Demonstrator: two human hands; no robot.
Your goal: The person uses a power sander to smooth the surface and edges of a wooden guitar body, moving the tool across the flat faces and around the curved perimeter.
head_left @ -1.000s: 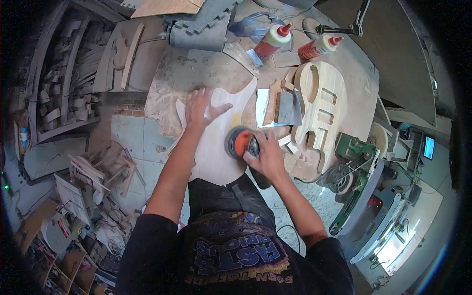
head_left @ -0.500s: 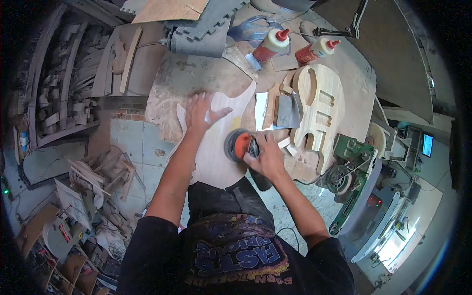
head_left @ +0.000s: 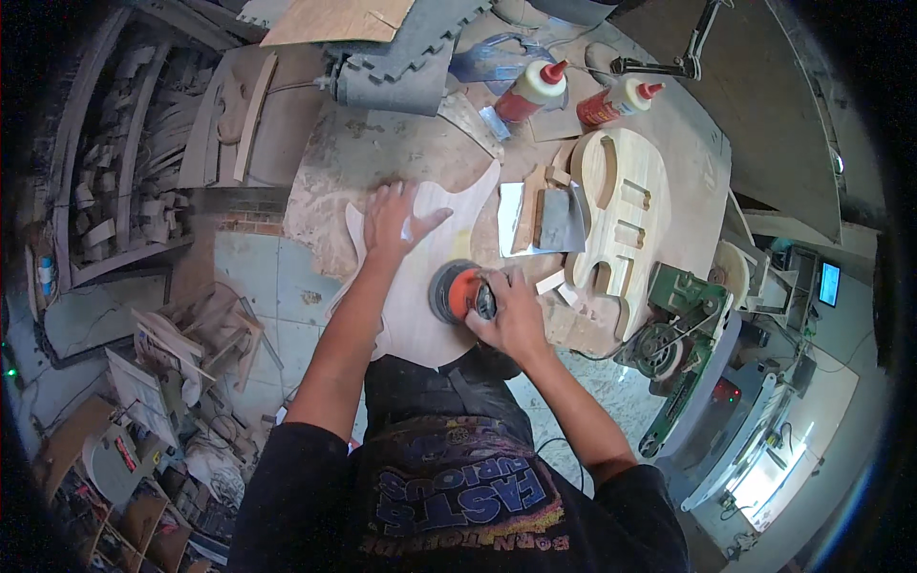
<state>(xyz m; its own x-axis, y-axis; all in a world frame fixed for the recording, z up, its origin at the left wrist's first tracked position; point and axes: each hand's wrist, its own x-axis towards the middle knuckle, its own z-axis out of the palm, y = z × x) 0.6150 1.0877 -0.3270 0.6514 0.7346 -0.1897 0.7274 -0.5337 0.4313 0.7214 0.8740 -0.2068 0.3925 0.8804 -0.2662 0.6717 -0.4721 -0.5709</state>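
A pale guitar body lies flat at the near edge of the bench, directly in front of the person, its pointed horns turned away and its rounded end reaching out over the person's lap. The left hand rests palm down on the upper part of the body, near its left horn, open and holding nothing, with the thumb stretched out to the right. The right hand is closed around an orange-and-black random orbital sander, whose round dark pad sits on the wood right of the middle of the lower half. A faint yellowish patch shows on the wood just above the pad.

To the right of this body, a white sheet carries a grey block and a brown wooden strip. Beyond them lies a second guitar body with cut-out cavities. Two red-capped glue bottles stand farther back, and a rolled grey foam mat lies at the far left. A green machine with a pulley wheel stands beside the bench's right side.
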